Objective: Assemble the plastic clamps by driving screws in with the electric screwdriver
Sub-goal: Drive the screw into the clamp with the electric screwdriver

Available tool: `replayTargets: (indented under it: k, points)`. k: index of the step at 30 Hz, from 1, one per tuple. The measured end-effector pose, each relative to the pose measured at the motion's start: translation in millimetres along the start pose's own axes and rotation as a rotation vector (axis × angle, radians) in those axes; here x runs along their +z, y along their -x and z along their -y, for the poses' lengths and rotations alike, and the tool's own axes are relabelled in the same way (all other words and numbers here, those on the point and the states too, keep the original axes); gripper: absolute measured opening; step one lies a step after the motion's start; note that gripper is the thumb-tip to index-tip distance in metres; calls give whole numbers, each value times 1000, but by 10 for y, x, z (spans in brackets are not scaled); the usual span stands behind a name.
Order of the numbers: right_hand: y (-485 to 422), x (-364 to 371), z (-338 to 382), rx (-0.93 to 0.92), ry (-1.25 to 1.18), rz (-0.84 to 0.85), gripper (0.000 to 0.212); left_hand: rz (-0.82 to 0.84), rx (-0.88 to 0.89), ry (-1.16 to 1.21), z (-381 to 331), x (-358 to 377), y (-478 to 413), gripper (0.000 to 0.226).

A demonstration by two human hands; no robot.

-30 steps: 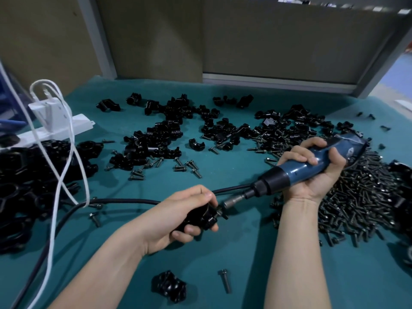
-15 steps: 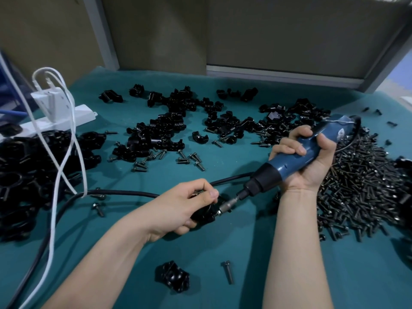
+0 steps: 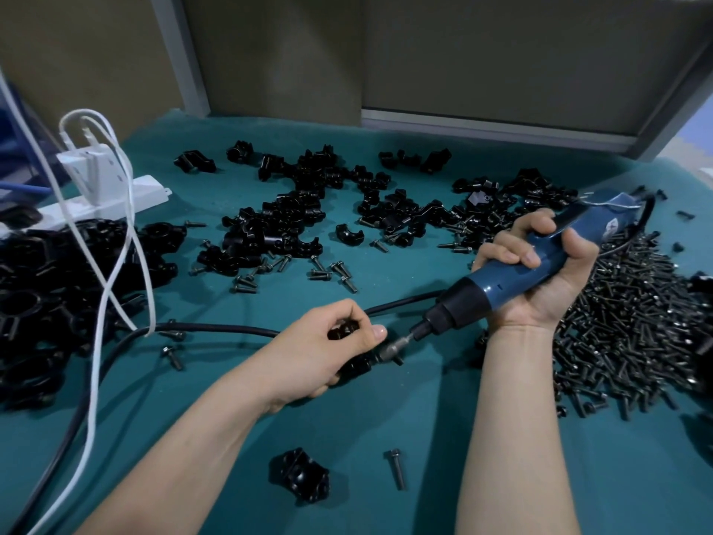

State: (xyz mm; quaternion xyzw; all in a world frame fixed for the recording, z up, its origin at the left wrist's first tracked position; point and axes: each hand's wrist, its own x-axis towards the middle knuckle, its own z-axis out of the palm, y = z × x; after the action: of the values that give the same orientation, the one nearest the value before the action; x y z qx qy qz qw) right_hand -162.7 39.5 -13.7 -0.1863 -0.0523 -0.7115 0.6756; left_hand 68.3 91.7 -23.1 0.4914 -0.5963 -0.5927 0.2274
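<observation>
Plenty logged on teal table (image 3: pixel 386 418): noted screw heap (image 3: pixel 636 334) at right, blue electric screwdriver (image 3: pixel 513 279) tilted down-left, right hand (image 3: pixel 555 291) with fingers curled tight round its body, left hand (image 3: pixel 320 353) pinching clamp (image 3: pixel 357 366) low at centre, bit (image 3: pixel 393 346) meeting clamp just beside thumb. Judged mid-drive on one screw. Flagged risks: bit slipping off toward thumb or clamp twisting in grip under torque, given slanted tool; screw head hidden, seating not confirmable.
</observation>
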Motion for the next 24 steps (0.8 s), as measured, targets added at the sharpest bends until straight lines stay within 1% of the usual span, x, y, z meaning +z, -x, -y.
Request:
replayTargets:
  k: [2,5,6,8,11,13,16,18,19,21,22,24]
  points:
    - [3,-4,0,-9,-26,4,39,-3,-23,48,18,5,-3,30]
    - [21,-4,14,-17,-162,37,35,65,-103,288,-1,33,-10,24]
    - [21,-2,24,-19,-178,27,35,68,-113,329,-6,47,-26,23]
    - [24,4,58,-23,-177,13,37,71,-127,345,-14,75,-62,22]
    - [44,14,56,-20,-138,1,37,107,-119,265,-1,64,-81,20]
    - [45,35,24,7,-159,23,35,182,-158,251,9,41,-64,21]
    - [36,96,-12,39,-225,79,31,341,-244,412,16,26,-38,24]
    - [22,121,-3,45,-236,98,32,395,-302,523,11,9,-34,16]
    - [16,132,7,49,-244,110,35,426,-340,590,12,5,-38,18]
    - [7,143,17,62,-259,116,37,525,-432,717,14,18,-57,30]
    - [2,142,15,78,-260,108,36,578,-470,748,14,34,-65,34]
    - [-4,137,-10,118,-265,83,30,661,-513,763,34,63,-69,35]
